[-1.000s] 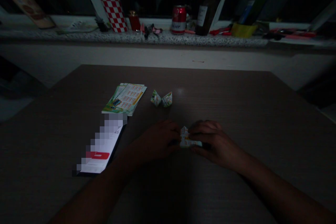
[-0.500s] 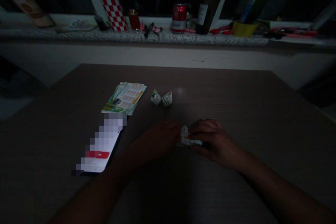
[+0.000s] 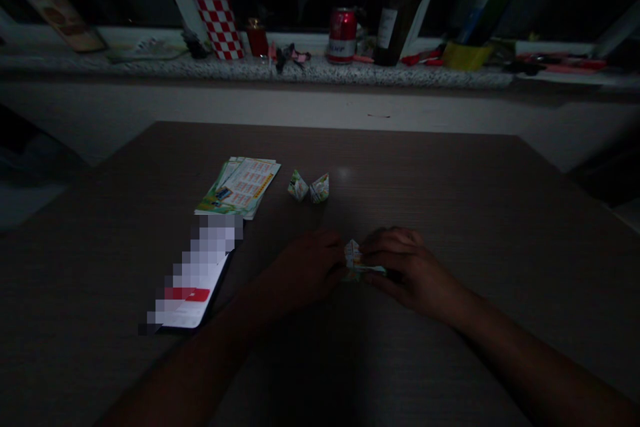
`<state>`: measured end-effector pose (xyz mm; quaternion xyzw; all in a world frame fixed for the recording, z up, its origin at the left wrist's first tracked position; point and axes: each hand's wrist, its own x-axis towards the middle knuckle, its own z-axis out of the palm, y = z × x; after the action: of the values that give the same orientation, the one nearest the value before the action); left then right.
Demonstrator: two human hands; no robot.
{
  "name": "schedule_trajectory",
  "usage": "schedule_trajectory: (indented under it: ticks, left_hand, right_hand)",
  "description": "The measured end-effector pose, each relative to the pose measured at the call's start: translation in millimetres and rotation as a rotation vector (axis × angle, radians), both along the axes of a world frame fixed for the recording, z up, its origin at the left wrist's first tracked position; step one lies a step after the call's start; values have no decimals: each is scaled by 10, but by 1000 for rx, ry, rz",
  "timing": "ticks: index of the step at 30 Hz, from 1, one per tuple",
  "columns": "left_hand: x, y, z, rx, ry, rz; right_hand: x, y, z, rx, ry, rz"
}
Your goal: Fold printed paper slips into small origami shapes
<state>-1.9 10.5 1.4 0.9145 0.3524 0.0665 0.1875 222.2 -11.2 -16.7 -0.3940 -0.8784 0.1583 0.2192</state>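
My left hand (image 3: 305, 270) and my right hand (image 3: 407, 270) meet over a small printed piece of folded paper (image 3: 356, 260) near the middle of the dark table (image 3: 450, 187). Both hands pinch it, fingers curled around its edges, and most of the paper is hidden under them. Two small folded paper shapes (image 3: 309, 187) stand side by side further back. The light is dim.
A stack of green printed leaflets (image 3: 240, 187) lies at the left, with a white sheet bearing a red mark (image 3: 193, 287) in front of it. Behind the table a stone sill holds a red can (image 3: 342, 36), dark bottles (image 3: 395, 20), a checkered object (image 3: 217, 20) and clutter.
The folded paper has been pressed flatter between my fingers; less of it shows than a second ago. My hands have barely shifted.
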Motion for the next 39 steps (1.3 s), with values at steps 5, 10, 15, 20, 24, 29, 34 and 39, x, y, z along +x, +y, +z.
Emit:
schedule_trajectory:
  ticks: [5, 10, 15, 20, 24, 29, 34, 39]
  left_hand:
    - [99, -44, 6, 35, 4, 89]
    - [163, -65, -13, 0, 9, 196]
    - [211, -66, -45, -4, 41, 265]
    - [247, -72, -63, 23, 59, 301]
    - [257, -74, -65, 39, 80, 294]
    - [259, -76, -61, 59, 66, 275]
    - [259, -73, -43, 57, 82, 253]
    - [268, -67, -44, 52, 85, 239]
  right_hand:
    - [-15, 33, -26, 12, 30, -14]
    - [-36, 56, -49, 8, 55, -43]
    - [-42, 101, -91, 1, 96, -50]
    - [-65, 127, -120, -1, 166, -65]
    - [-85, 128, -130, -15, 194, -83]
    - [-95, 123, -130, -35, 206, -108]
    - [-108, 111, -133, -40, 204, -147]
    - [-142, 87, -141, -24, 212, -194]
